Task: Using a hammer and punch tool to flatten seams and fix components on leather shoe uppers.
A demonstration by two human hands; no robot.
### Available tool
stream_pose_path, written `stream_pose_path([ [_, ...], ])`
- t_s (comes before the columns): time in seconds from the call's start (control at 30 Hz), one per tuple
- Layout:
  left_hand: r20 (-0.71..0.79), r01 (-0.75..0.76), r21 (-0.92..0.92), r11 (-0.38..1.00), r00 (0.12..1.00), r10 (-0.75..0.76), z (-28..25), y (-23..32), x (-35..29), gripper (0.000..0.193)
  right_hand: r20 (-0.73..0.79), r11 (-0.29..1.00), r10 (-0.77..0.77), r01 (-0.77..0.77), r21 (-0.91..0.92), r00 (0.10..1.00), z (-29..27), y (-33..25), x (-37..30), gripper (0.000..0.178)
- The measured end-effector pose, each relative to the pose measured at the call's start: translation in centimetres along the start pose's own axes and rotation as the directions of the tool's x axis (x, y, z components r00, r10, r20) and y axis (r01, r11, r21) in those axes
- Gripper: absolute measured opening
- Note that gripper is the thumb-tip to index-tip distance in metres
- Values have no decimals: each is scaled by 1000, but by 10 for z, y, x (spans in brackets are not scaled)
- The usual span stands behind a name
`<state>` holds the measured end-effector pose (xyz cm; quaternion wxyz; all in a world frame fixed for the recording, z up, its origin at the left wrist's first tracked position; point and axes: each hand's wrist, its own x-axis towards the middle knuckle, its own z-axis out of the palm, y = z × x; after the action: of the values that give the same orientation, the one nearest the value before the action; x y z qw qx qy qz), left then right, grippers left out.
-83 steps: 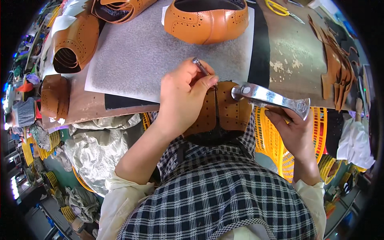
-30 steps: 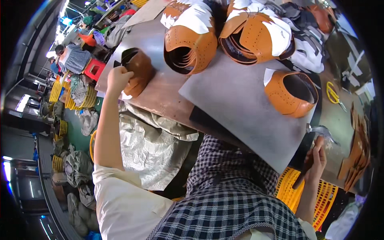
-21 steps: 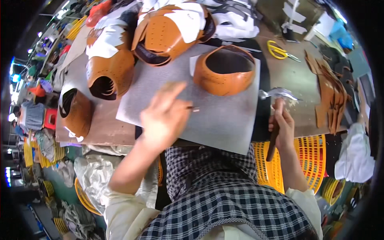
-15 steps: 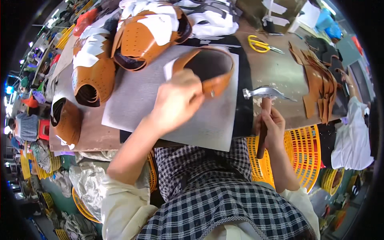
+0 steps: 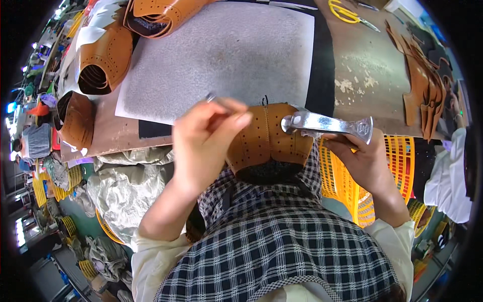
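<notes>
Shoe upper: a tan perforated leather shoe upper (image 5: pixel 269 138) is sitting at the near edge of the workbench (image 5: pixel 362 70), just in front of the person's chest; its dark opening is facing the person
Left hand: the left hand (image 5: pixel 204 143) is resting against the shoe upper's left side; its fingertips are pressed together, pinching a thin metal pin (image 5: pixel 211 98) that is pointing away from the shoe upper
Right hand: the right hand (image 5: pixel 365 156) is gripping a handle hidden under its closed fingers, just right of the shoe upper
Hammer: the shiny metal hammer head (image 5: pixel 327 125) is lying across the shoe upper's right top edge, touching it
Grey mat: a grey mat (image 5: pixel 226 55) is lying just beyond the shoe upper; more tan uppers (image 5: pixel 103 55) are standing left of it
Scissors: yellow-handled scissors (image 5: pixel 347 11) are lying far beyond the shoe upper, to the right
</notes>
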<state>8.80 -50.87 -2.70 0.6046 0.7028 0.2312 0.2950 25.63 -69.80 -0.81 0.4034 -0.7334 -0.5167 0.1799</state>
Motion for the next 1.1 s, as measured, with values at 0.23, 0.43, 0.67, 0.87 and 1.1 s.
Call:
stream_pose_path([
  [0.23, 82, 188, 20, 982, 978, -189, 20, -25, 24, 6, -27, 999, 43, -43, 21, 999, 4, 7, -5, 29],
  [0.43, 44, 87, 46, 995, 995, -89, 22, -31, 22, 7, -25, 1000, 10, -11, -13, 1000, 3, 8, -4, 27],
  [0.67, 229, -329, 441, 835, 941, 250, 21, -20, 25, 8, -417, 953, 8, 119, 279, 909, -11, -18, 7, 17],
  [0.87, 111, 124, 154, 980, 984, -141, 13, -23, 27, 4, -102, 995, -89, 94, 43, 991, -4, -22, 19, 21],
  [1.1, 215, 84, 69, 994, 972, -97, 4, -27, 25, 5, -298, 977, -189, 210, 38, 936, -12, -15, 15, 17],
])
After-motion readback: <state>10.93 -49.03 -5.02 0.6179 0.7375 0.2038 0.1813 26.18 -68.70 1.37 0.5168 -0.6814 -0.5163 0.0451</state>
